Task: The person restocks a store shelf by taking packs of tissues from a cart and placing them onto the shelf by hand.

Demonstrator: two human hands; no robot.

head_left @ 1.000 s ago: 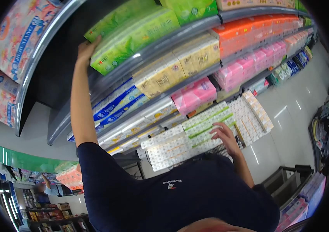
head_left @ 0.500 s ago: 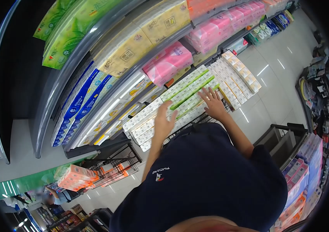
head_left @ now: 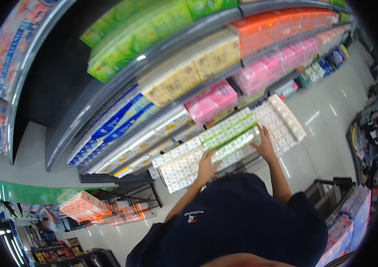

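White and green packs [head_left: 229,127] stand in rows in a wire rack in front of the shelf. Between my two hands is a shiny green-and-white pack [head_left: 235,144], tilted on top of the front rows. My left hand [head_left: 207,165] closes on its left end, and my right hand [head_left: 264,144] closes on its right end. White patterned packs [head_left: 180,171] lie to the left of my left hand. More white packs with orange edges [head_left: 271,124] are beyond my right hand.
Curved shelves hold green [head_left: 140,40], yellow [head_left: 175,84], orange [head_left: 282,29] and pink packs [head_left: 211,102]. A wire cart [head_left: 131,209] bears orange packs [head_left: 84,206] at lower left, near a person [head_left: 62,222]. A dark crate [head_left: 327,196] stands at right.
Both hands have come onto the ends of one green-and-white pack, which is now tilted toward me. The whole view has shifted, with the shelves appearing further right.
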